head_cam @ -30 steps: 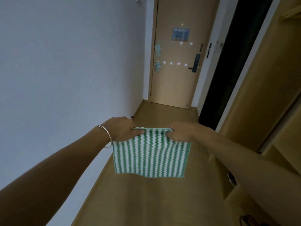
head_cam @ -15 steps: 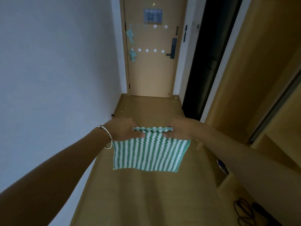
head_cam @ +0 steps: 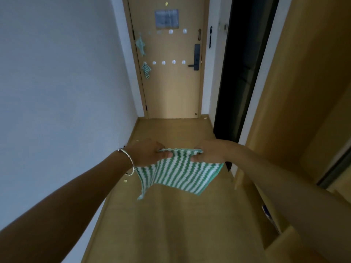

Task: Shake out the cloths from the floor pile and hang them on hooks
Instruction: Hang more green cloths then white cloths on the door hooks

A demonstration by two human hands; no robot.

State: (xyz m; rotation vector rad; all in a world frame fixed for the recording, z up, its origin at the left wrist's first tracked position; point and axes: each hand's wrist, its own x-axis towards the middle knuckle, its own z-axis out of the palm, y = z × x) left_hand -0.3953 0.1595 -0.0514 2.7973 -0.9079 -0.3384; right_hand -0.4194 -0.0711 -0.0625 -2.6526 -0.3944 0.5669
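A green-and-white striped cloth (head_cam: 178, 172) hangs spread in front of me, held by its top edge. My left hand (head_cam: 146, 153) pinches the top left corner and my right hand (head_cam: 209, 151) pinches the top right corner. The cloth's lower edge swings up and to the right. On the wooden door (head_cam: 171, 92) at the corridor's end are two rows of small white hooks (head_cam: 173, 62). A pale green cloth (head_cam: 141, 45) hangs from the upper row's left end, and a striped cloth (head_cam: 146, 70) hangs from the lower row's left end.
A narrow corridor runs ahead, with a white wall (head_cam: 66, 82) on the left and a wooden cabinet (head_cam: 303, 92) on the right. A dark doorway (head_cam: 245, 63) opens at right near the door. The wooden floor (head_cam: 171, 224) lies below. A black door handle (head_cam: 195, 59) sits right of the hooks.
The view has turned to face the door squarely and come closer. The cloth's bottom edge has flicked up and rightward; both hands keep their grip on the top edge.
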